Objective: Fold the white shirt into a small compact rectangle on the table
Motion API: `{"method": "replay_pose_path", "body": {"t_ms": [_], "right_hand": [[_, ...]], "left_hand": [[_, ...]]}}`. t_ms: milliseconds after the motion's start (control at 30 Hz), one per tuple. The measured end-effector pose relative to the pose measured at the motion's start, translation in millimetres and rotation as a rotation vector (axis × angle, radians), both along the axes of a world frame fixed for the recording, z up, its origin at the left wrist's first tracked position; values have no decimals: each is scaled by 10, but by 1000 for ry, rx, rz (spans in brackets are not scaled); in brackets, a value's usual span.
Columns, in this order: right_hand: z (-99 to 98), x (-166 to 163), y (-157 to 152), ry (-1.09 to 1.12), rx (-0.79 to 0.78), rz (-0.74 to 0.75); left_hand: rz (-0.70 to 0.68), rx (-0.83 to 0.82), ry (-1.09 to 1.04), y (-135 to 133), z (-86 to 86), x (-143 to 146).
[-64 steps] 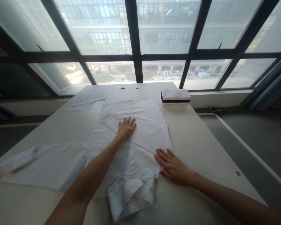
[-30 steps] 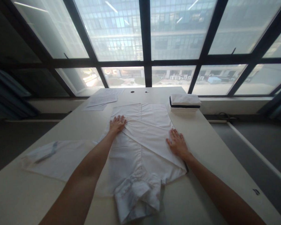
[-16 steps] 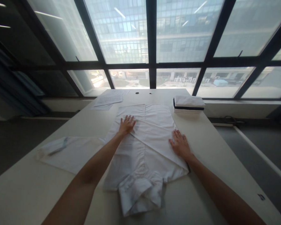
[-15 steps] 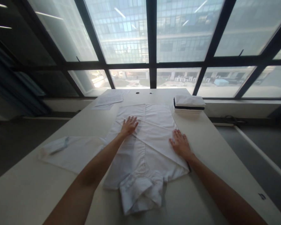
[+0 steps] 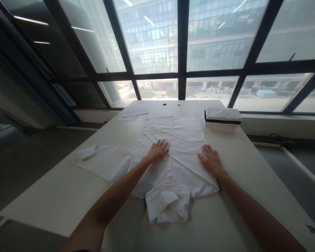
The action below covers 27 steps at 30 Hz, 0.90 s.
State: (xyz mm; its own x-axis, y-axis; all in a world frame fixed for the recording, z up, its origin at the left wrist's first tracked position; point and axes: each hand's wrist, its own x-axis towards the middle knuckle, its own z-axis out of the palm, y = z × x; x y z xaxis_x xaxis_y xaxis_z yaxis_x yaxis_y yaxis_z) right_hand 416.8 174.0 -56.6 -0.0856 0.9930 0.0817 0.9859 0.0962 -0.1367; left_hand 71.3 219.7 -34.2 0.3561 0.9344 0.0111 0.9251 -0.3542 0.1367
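Observation:
A white shirt (image 5: 183,133) lies spread on the table, its collar end toward me and creases running across its body. One sleeve (image 5: 105,160) stretches out to the left; the other side is folded in across the body. My left hand (image 5: 158,151) rests flat on the middle of the shirt, fingers spread and holding nothing. On the right edge of the cloth lies my right hand (image 5: 210,159), palm down with its fingers extended.
A folded stack of white and dark cloth (image 5: 222,117) sits at the table's far right. Sheets of paper (image 5: 135,110) lie far left. The white table (image 5: 233,217) reaches toward tall windows (image 5: 215,38). A small dark item (image 5: 310,229) is near the right edge.
My left hand has slid nearer to me over the shirt, while my right hand stays at the right edge. The camera view has turned slightly left.

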Motion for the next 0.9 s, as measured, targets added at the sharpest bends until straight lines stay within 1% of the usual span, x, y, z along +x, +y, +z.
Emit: {"method": "replay_pose_path", "body": {"t_ms": [67,133,200,267,367,467,567,633,700,767,833,900], "right_hand": [[-19,6,8,-14,-4,-7],[-29,11,9,-26,-4,-11],[-32,17,3,-35,5,-4],[-36,22,-4,-39,21,7],[-60,35,-3,-45,35,12],[-121,59,13,-63,45,16],[-208,99,39,-75,74,27],[-273,133,62,-70,94,37],[-339,170,88,-57,116,50],[-402,206,113,-43,141,66],[-453,238,134,-34,164,81],[-482,260,145,-25,186,93]], "left_hand": [[-44,-27,-21,-244,-29,-37],[-70,-22,-65,-440,-9,-133],[-66,-1,-133,-595,61,-288],[-20,50,-202,-724,167,-510],[157,199,-237,-884,340,-982],[432,350,-198,-1012,465,-1585],[723,422,-123,-1147,502,-2192],[851,437,-77,-1246,487,-2528],[932,451,-50,-1336,457,-2786],[997,467,-36,-1397,422,-2972],[1030,486,-26,-1422,384,-3104],[1032,480,-15,-1417,344,-3198]]}}
